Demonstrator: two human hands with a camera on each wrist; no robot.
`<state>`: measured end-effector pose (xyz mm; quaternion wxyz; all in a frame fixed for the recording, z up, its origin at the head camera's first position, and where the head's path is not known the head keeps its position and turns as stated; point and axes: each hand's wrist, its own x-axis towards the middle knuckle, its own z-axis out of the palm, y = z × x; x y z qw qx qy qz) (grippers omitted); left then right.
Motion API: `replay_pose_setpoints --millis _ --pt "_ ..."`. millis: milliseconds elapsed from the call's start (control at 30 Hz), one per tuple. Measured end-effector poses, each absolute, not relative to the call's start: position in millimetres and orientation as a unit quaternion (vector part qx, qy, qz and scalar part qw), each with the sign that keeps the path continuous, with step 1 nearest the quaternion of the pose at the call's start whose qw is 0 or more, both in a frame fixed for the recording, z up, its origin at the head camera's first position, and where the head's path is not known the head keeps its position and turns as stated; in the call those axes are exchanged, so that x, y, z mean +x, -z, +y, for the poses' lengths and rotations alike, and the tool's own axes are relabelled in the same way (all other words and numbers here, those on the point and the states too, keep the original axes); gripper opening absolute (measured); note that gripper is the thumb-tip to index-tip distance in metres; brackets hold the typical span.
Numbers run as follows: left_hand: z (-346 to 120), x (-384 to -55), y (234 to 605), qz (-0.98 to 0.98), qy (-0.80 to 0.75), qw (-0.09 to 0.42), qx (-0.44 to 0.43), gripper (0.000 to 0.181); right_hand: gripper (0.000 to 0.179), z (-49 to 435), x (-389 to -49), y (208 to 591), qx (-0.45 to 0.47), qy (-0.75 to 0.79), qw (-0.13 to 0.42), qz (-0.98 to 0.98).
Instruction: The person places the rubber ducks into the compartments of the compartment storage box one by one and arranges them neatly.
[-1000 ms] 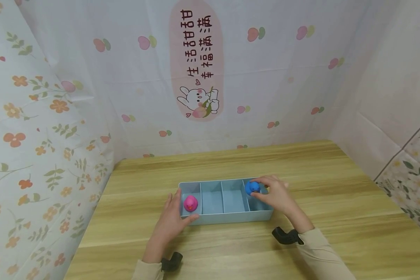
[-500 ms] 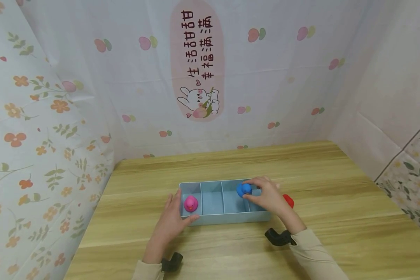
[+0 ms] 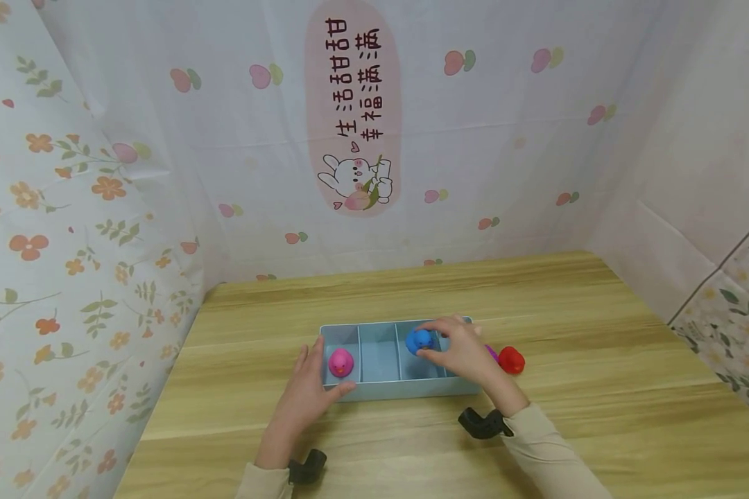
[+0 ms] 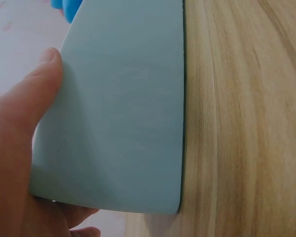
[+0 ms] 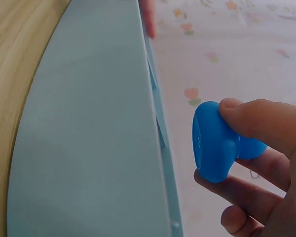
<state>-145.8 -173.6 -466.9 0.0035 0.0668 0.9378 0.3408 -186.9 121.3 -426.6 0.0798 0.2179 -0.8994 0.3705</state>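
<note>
A light blue box [image 3: 406,389] with several compartments in a row lies on the table. My left hand [image 3: 306,388] grips its left end, with the thumb on the front wall [image 4: 123,113] and the fingers at the end side. A pink rubber duck [image 3: 340,362] sits in the leftmost compartment. My right hand [image 3: 465,350] pinches a blue rubber duck [image 3: 419,341] between thumb and fingers. In the right wrist view, this blue duck [image 5: 214,143] is above the box's rim; from the head it appears over the third compartment from the left. The right hand partly hides the rightmost compartment.
Just right of the box a red rubber duck [image 3: 511,360] rests on the wooden table [image 3: 599,388]. Beside it is a purple object [image 3: 492,352], mostly hidden by the right hand. A patterned cloth [image 3: 487,138] hangs behind the table.
My right hand has moved left with the blue duck, from over the rightmost compartment to the third. The red duck and purple object have come into view. The left hand stays put.
</note>
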Motion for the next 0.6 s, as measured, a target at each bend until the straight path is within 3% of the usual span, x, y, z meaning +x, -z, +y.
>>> replay_pose_setpoints --millis 600 --pt "-173.2 -145.8 467.4 0.938 -0.34 -0.003 0.063 0.111 0.033 82.1 -188.2 418.9 0.227 -0.347 0.067 -0.908"
